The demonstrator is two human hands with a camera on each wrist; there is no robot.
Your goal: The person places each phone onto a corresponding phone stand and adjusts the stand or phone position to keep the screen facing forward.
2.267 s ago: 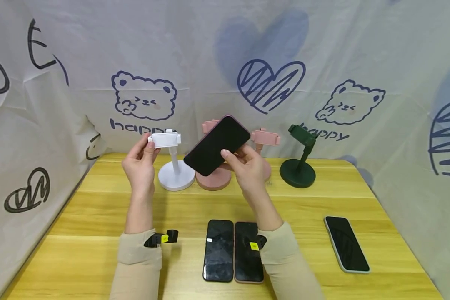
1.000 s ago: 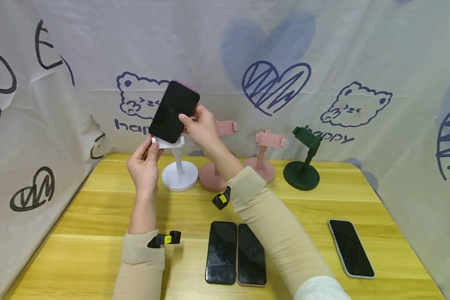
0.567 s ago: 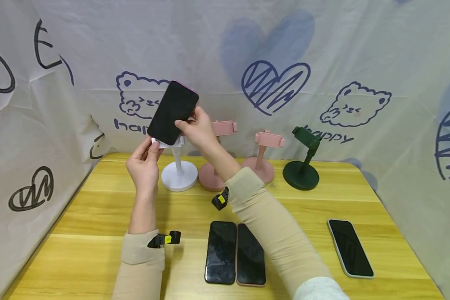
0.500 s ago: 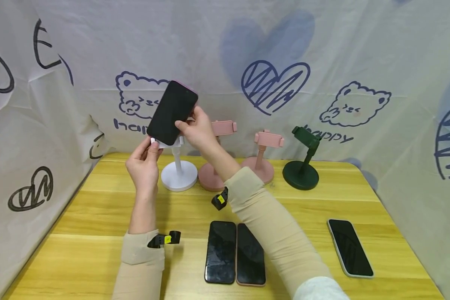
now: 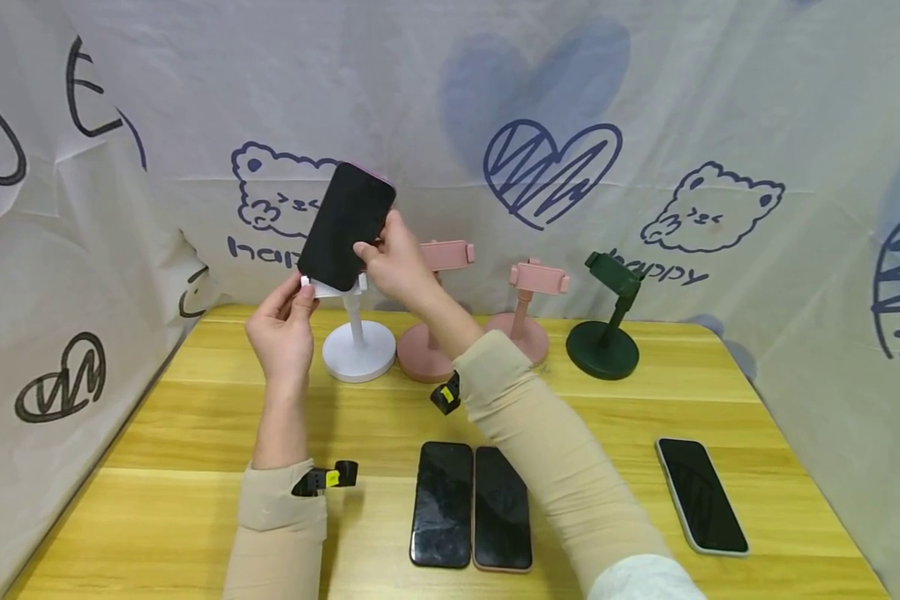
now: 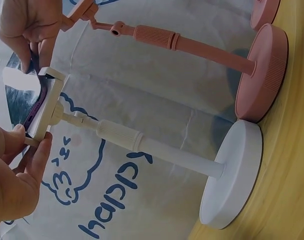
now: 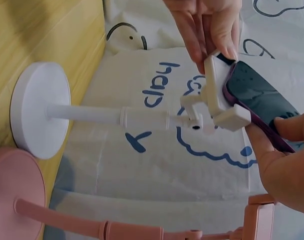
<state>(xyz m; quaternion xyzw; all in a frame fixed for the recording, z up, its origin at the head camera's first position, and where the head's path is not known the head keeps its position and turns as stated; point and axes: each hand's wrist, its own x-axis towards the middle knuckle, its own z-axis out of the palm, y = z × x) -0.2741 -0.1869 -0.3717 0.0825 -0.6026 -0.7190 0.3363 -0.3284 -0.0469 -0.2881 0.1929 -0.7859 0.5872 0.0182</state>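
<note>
In the head view a dark-screened phone (image 5: pixel 347 227) with a purple edge tilts above the white phone stand (image 5: pixel 358 352). My right hand (image 5: pixel 399 260) grips its right side, thumb on the screen. My left hand (image 5: pixel 282 327) pinches the left end of the stand's clamp. In the right wrist view the phone's lower end lies against the white clamp (image 7: pixel 216 82), between its two end lips. The left wrist view shows the clamp (image 6: pixel 46 107) on top of the upright stem, with the left thumb and fingers (image 6: pixel 39 160) at one lip.
Two pink phone stands (image 5: pixel 521 333) and a dark green one (image 5: pixel 603 348) stand to the right along the back of the table. Two phones (image 5: pixel 441 504) lie side by side in front, and a light-edged phone (image 5: pixel 702 497) lies at the right. A printed cloth hangs behind.
My right hand has carried the phone left and up from before the nearer pink stand to the white stand's clamp. Over the last half second it barely moves. My left hand stays at the clamp.
</note>
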